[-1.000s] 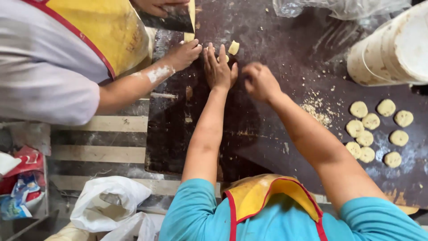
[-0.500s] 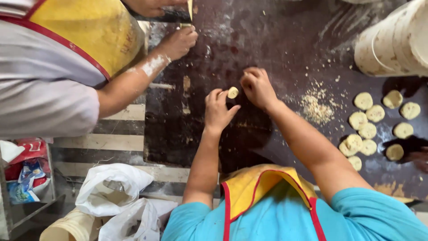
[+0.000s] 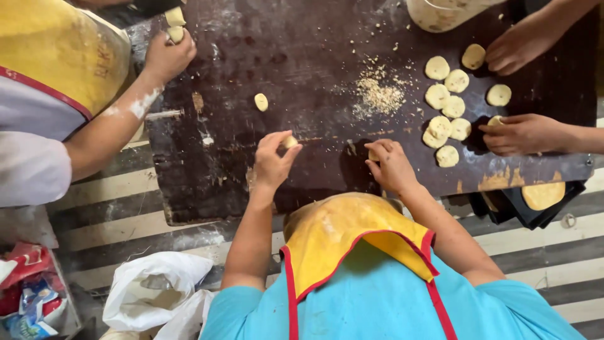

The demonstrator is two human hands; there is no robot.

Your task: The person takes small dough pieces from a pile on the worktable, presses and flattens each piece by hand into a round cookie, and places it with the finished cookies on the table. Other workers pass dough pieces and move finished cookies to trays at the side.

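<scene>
left grip (image 3: 272,160) pinched on a small dough piece (image 3: 290,142); right grip (image 3: 391,165) closed on another dough bit (image 3: 374,155). loose dough ball (image 3: 261,101) lies on the counter (image 3: 314,50), beyond the left grip, nearer it.

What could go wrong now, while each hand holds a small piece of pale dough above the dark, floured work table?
1. The left hand pinches its small dough piece only at the fingertips, so it may slip and fall.
2. The right hand works close to the near edge of the dark table; its dough piece could drop off it.
3. Loose crumbs lie nearby and may stick to the dough.
</scene>
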